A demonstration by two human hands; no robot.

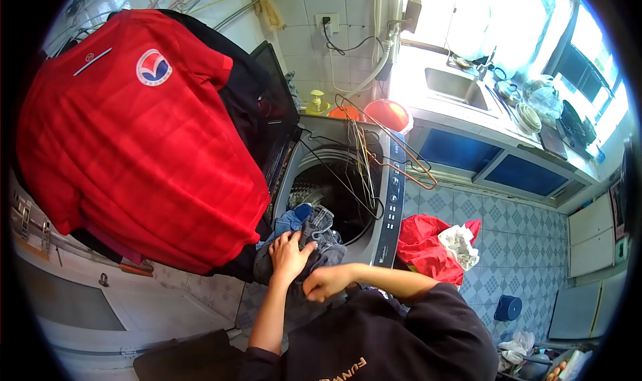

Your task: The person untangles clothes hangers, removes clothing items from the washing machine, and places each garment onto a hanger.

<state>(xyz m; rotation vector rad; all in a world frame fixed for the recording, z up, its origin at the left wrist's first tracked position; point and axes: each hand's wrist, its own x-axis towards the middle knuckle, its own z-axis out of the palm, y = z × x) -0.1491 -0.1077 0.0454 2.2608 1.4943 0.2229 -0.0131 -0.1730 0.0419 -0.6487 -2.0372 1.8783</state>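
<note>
Dark grey clothes (pixel 326 242) hang in a bundle over the near rim of a top-loading washing machine (pixel 380 237). A blue piece of clothing (pixel 289 222) lies against them. My left hand (pixel 289 258) rests on the bundle with its fingers spread. Just right of it, my right hand (pixel 326 282) is closed in a fist beside the clothes; whatever it grips, if anything, is hidden. Wire hangers (pixel 364 155) lie across the machine's opening, over the dark drum.
A red T-shirt (pixel 140 147) hangs large at the left. A red bag (pixel 431 247) with a white cloth (pixel 459 246) lies on the tiled floor. Beyond the machine is a pink bucket (pixel 389 115); a counter with a sink (pixel 458 88) runs right. A blue stool (pixel 508 308) stands lower right.
</note>
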